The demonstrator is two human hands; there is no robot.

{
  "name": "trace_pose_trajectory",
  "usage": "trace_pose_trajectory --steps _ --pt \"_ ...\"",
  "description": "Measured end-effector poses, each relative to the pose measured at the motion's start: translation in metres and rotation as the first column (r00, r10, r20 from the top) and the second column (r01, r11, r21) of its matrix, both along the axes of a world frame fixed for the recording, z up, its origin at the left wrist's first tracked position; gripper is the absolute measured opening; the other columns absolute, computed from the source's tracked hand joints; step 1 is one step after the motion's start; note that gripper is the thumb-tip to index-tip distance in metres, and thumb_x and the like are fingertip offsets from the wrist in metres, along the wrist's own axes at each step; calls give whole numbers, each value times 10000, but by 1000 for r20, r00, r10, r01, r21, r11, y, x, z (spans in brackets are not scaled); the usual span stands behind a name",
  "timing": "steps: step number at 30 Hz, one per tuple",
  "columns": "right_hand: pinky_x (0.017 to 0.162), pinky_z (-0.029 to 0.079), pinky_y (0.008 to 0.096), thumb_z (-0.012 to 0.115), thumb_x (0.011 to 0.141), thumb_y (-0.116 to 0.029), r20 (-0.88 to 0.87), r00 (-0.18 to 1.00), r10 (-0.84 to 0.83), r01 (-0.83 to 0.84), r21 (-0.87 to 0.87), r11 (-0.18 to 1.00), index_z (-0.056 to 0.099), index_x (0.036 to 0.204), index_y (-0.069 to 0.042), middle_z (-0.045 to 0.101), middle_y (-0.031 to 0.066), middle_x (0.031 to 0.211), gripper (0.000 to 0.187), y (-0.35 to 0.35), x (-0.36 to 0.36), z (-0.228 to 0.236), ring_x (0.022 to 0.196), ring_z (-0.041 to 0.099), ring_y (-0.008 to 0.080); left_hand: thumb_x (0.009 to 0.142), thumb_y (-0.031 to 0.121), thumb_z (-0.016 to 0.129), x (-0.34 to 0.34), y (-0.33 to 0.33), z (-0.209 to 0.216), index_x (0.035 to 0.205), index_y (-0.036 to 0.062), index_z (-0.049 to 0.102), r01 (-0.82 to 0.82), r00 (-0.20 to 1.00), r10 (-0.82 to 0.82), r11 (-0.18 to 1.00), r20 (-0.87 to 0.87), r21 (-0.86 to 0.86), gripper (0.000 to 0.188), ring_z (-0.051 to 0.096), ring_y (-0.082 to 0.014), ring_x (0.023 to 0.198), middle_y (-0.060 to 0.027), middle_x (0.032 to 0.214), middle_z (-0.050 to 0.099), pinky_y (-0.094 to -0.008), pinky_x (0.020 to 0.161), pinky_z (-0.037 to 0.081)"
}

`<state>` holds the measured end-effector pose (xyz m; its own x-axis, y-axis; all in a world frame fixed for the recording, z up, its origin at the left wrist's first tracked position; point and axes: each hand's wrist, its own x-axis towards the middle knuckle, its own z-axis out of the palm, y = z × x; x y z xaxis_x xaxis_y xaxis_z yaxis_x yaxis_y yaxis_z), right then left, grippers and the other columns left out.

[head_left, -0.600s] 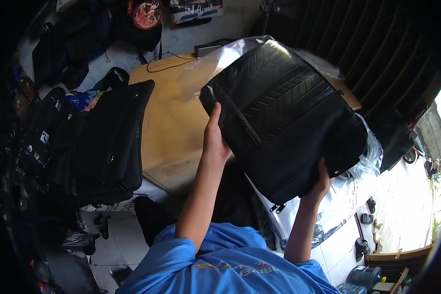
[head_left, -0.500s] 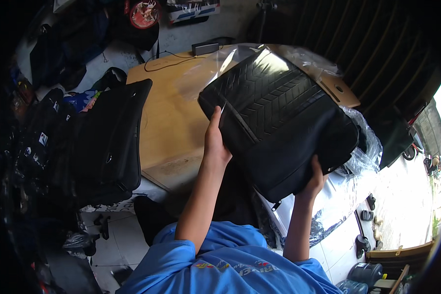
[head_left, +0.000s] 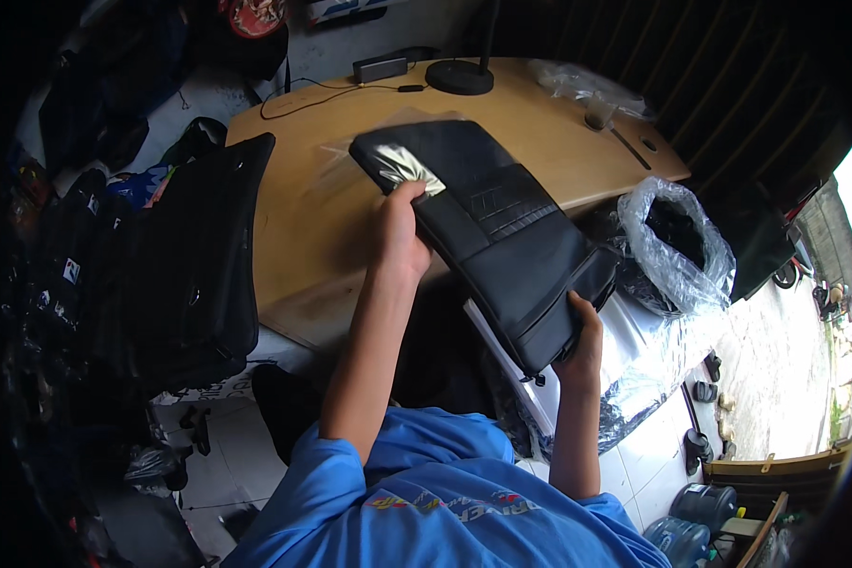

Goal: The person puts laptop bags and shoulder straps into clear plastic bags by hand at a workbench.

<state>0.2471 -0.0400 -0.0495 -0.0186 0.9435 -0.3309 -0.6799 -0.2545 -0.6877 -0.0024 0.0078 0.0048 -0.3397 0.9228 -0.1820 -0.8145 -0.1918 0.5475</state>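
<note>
Between my hands hangs a flat black bag [head_left: 473,222] with a chevron-embossed panel and a small zip pull at its near end, tilted above the table's front edge. My left hand [head_left: 402,227] is closed on its left edge, thumb on top beside a bright silvery patch; glare keeps me from telling what the patch is. My right hand [head_left: 582,341] grips the near right corner, thumb above and fingers hidden beneath. Thin clear plastic [head_left: 336,156] shows behind the bag's far left corner, partly blurred.
On the wooden table [head_left: 293,227] are a power adapter [head_left: 381,68] with a cable, a round black stand base [head_left: 459,78] and crumpled plastic [head_left: 592,85]. Black bags [head_left: 199,256] stand at the left. A clear plastic sack [head_left: 677,284] with dark contents sits right; water jugs [head_left: 705,506] stand lower right.
The black bag has been lowered toward me and tilted, so its patterned face looks narrower. Both hands keep their hold. The stand base and the plastic sack's opening have come into sight.
</note>
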Motion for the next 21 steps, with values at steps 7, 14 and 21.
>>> trace_pose_trajectory --steps 7,14,21 --pt "1079 243 496 602 707 35 753 337 -566 -398 658 639 325 1402 -70 311 206 1431 755 -16 -15 27 1300 312 413 791 -28 537 -27 29 82 834 -88 504 -250 898 285 957 -336 144 81 619 -244 708 -153 812 563 -375 641 545" --pt "971 404 362 620 673 62 648 159 -745 -530 693 489 452 1333 -57 509 192 1271 692 18 -49 46 1138 525 303 820 46 555 -29 30 118 898 -38 557 -104 879 148 987 -453 121 115 618 -229 791 -108 823 584 -404 666 538" --pt "792 507 300 625 785 14 365 882 -299 -16 656 754 583 1113 20 648 92 964 331 12 -64 72 863 641 198 911 463 387 -30 56 189 903 -21 636 -132 -264 172 968 -949 212 545 591 -401 986 -230 948 648 -426 870 459"
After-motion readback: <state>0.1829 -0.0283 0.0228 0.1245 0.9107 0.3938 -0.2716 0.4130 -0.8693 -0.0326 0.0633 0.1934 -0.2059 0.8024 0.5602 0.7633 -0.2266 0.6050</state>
